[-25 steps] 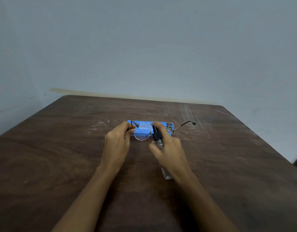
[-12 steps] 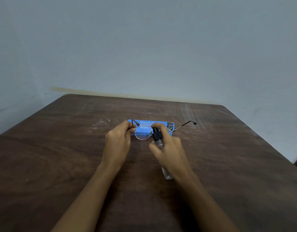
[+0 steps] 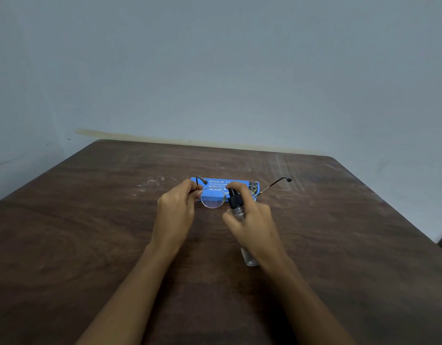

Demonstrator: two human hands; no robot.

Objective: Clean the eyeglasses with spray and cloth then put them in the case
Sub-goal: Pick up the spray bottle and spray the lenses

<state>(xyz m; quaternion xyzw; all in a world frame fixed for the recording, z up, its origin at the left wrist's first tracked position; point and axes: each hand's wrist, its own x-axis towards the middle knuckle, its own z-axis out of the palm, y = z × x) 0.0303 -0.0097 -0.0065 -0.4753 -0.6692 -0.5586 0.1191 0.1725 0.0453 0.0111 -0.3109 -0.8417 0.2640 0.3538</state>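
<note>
My left hand (image 3: pixel 176 210) pinches the left side of round wire-rimmed eyeglasses (image 3: pixel 213 198), held above the table with both temples unfolded; the right temple tip sticks out to the right. My right hand (image 3: pixel 252 222) grips a small clear spray bottle (image 3: pixel 236 206) with a black nozzle, index finger on top, nozzle close to the left lens. Behind the glasses lies a closed blue eyeglass case (image 3: pixel 223 184) with white print. The right lens is hidden by my right hand. No cloth is visible.
A dark brown wooden table (image 3: pixel 90 232) fills the lower view, its far edge against a pale blue-grey wall. Its right edge runs diagonally down toward the right side of the frame.
Almost nothing differs; the hands, glasses and bottle hold the same pose, with only a tiny shift of the view.
</note>
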